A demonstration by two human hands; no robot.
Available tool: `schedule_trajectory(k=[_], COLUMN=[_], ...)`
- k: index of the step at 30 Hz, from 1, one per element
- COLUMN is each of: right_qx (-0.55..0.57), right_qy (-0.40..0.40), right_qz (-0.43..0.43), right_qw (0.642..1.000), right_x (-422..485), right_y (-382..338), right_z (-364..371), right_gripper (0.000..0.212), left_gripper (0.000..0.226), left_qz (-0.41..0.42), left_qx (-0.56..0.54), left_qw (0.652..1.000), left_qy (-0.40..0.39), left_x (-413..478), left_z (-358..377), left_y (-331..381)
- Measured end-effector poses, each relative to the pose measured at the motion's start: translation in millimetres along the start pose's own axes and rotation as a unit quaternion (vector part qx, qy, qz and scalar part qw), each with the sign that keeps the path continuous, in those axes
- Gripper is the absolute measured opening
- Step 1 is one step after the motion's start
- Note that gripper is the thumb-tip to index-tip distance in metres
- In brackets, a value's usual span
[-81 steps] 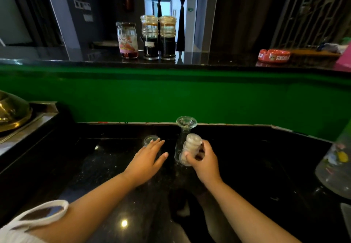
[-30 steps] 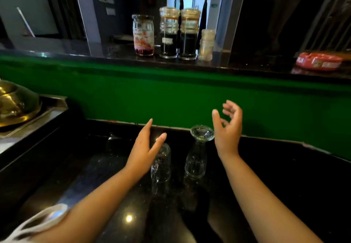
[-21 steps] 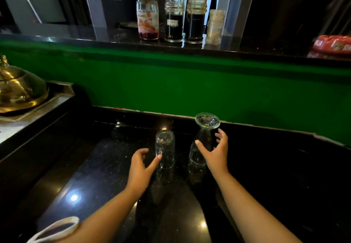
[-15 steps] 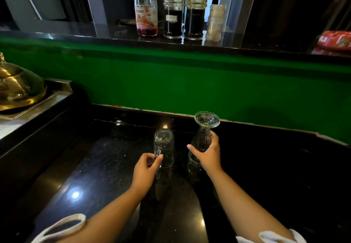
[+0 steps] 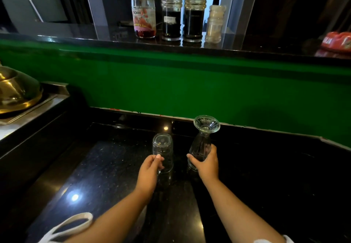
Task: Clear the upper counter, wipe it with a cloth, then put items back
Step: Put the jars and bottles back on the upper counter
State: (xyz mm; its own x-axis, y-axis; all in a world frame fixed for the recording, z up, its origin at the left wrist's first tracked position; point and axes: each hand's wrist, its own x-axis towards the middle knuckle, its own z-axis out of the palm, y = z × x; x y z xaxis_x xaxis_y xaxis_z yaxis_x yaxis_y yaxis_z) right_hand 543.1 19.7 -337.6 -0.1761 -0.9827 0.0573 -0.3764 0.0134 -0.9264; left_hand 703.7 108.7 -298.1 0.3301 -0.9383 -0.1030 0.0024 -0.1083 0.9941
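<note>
On the lower counter [image 5: 106, 166] the left hand [image 5: 150, 168] curls around an upturned tumbler [image 5: 162, 147], and the right hand [image 5: 206, 165] grips an inverted footed glass [image 5: 204, 140] (foot uppermost) just beside it. A jam jar [image 5: 143, 14], two dark bottles [image 5: 171, 22] and a shaker [image 5: 215, 23] stand on the upper counter [image 5: 76, 35].

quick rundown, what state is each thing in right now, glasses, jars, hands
tumbler: upside down, gripped by left hand
footed glass: upside down, gripped by right hand
jam jar: upright on upper counter, nearly empty
left sauce bottle: upright, capped, about half full
right sauce bottle: same
small shaker: upright beside them
</note>
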Motion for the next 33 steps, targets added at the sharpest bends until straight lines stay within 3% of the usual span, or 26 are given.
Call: schedule_trajectory(k=[4,10,18,27,33], right_qx=[-0.004,0.002,0.002,-0.029,-0.013], right_qy=[-0.014,-0.021,-0.103,-0.165,-0.166], right_qz=[-0.002,-0.004,-0.039,-0.108,-0.128], right_qw=[1.0,1.0,0.994,0.98,0.978], right_x=[0.0,-15.0,-65.3,-118.7,-149.1], right_y=[-7.2,-21.0,-53.2,-98.8,-136.0], right_z=[-5.3,-14.8,-14.3,27.2,76.1], right_gripper=[0.078,0.075,0.071,0.068,0.078], left_gripper=[0.026,0.029,0.033,0.034,0.035], left_qz=[-0.041,-0.02,-0.003,0.011,0.009], left_qx=[-0.038,-0.091,-0.052,-0.064,-0.053], left_qw=[0.998,0.996,0.998,0.997,0.997], left_qy=[-0.027,-0.012,0.026,0.051,0.053], left_x=[5.0,-6.8,-26.3,-51.1,-48.4], left_z=[-5.6,-24.5,-76.0,-147.4,-217.7], left_y=[5.1,18.4,33.9,53.7,73.0])
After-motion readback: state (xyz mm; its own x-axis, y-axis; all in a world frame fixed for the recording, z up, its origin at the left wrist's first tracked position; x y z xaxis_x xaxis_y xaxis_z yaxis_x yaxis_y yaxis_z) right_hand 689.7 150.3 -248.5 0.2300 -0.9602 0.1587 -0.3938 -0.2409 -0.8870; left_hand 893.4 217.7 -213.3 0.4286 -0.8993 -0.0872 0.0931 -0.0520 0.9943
